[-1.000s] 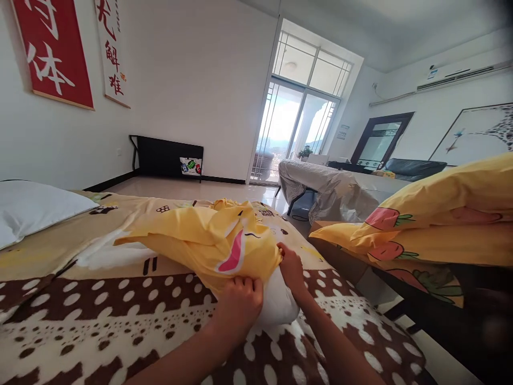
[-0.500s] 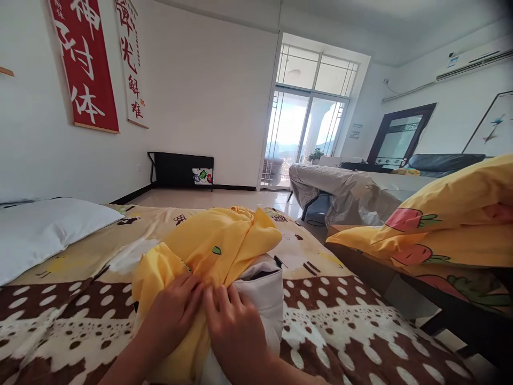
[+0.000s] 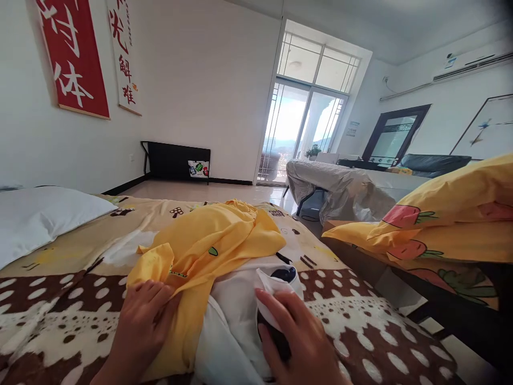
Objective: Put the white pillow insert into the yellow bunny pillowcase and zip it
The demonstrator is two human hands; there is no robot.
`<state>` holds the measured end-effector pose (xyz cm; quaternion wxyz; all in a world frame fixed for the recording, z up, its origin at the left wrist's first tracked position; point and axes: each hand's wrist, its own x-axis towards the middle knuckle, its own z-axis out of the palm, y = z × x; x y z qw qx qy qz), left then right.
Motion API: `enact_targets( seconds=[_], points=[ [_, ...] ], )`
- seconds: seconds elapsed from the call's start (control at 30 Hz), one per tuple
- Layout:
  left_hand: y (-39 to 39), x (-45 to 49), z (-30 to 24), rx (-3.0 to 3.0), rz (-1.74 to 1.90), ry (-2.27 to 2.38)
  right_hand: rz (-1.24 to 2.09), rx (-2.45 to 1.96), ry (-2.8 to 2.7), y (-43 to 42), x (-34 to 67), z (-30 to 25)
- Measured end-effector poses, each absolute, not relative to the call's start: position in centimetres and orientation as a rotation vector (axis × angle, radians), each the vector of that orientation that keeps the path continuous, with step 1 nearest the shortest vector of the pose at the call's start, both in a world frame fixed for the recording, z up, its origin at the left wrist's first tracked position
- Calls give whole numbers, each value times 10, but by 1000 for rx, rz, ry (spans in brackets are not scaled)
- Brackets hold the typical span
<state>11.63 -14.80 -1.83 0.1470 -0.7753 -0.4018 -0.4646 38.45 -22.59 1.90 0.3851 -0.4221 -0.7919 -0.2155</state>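
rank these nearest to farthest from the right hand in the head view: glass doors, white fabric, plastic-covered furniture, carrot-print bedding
1. white fabric, touching the right hand
2. carrot-print bedding, off to the right
3. plastic-covered furniture, farther back
4. glass doors, behind everything listed

Two hanging scrolls, one red and one white, hang on the pale left wall. A low black panel stands against it on the glossy light floor. Daylight comes through a tall glass sliding door, with hills beyond. To its right are furniture under plastic sheeting, a dark-framed window and a wall-mounted air conditioner.
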Motion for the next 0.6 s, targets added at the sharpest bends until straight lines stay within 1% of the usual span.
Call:
enact_targets(
  seconds=[0.1, 0.17, 0.27, 0.37, 0.47, 0.6],
  points=[
    [-143, 95, -16, -2147, -1325, -1223, -364, -1060, -2096, -238, 423, 25],
    [-143, 81, -16, -2126, -1269, -1296, -349, -1081, -2101, -237, 442, 22],
    [-149, 68, -15, -2233, -1074, -1423, -419, -1156, -2011, -223, 449, 9],
    [-161, 65, -10, -2340, -837, -1480, -351, -1113, -2174, -203, 431, -3],
    [-172, 73, 8, -2279, -697, -1391, -305, -961, -2263, -192, 402, -2],
    [-178, 101, 47, -2389, -786, -1003, -339, -640, -2243, -189, 364, 18]
  ],
)
